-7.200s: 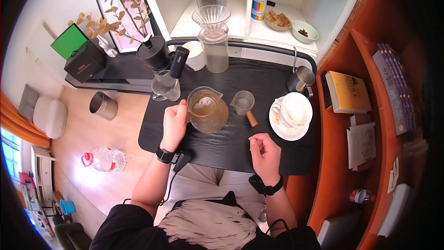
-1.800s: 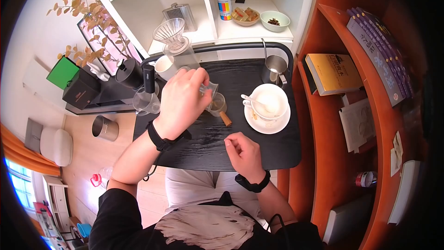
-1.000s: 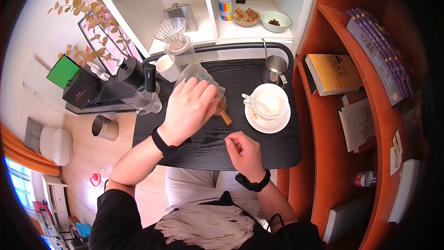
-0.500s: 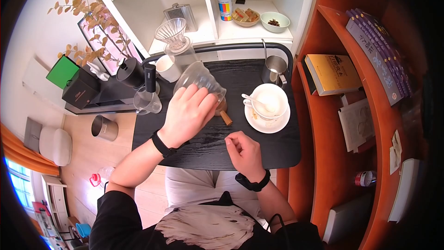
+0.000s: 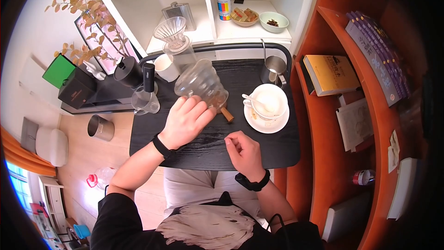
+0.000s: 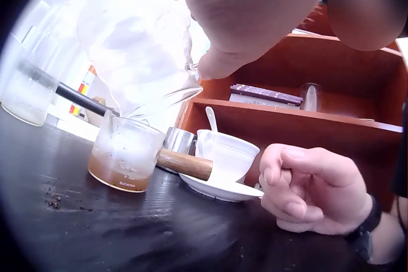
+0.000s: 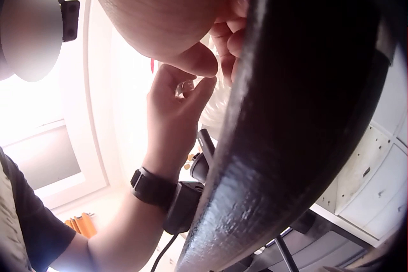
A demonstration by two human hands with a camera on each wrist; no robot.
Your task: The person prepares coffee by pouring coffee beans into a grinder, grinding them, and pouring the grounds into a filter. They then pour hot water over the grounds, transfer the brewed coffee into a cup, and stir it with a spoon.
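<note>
My left hand (image 5: 188, 121) grips the handle of a clear ribbed glass pitcher (image 5: 200, 81), held tilted with its spout to the right. In the left wrist view the pitcher's pale body (image 6: 137, 36) hangs above a small glass measuring cup (image 6: 126, 157), its lip close over the rim. Brown liquid fills the lower part of the cup, whose wooden handle (image 5: 227, 115) points toward me. My right hand (image 5: 245, 153) rests near the front table edge, fingers loosely curled, holding nothing. Right of the cup stands a white teacup (image 5: 269, 102) with a spoon in it, on a saucer (image 5: 268, 128).
Behind the pitcher are a white mug (image 5: 166, 67) and a glass dripper (image 5: 170, 32) on its server. A glass cup (image 5: 146, 102) stands at the left edge beside a black grinder (image 5: 128, 72). A steel jug (image 5: 274, 70) stands back right. Dark specks (image 6: 56, 200) dot the black table (image 5: 203, 155).
The pitcher, upright on the table 7.2 seconds ago, is now lifted and tilted over the small cup. Lately my left hand has lowered slightly toward me. My right hand has stayed put.
</note>
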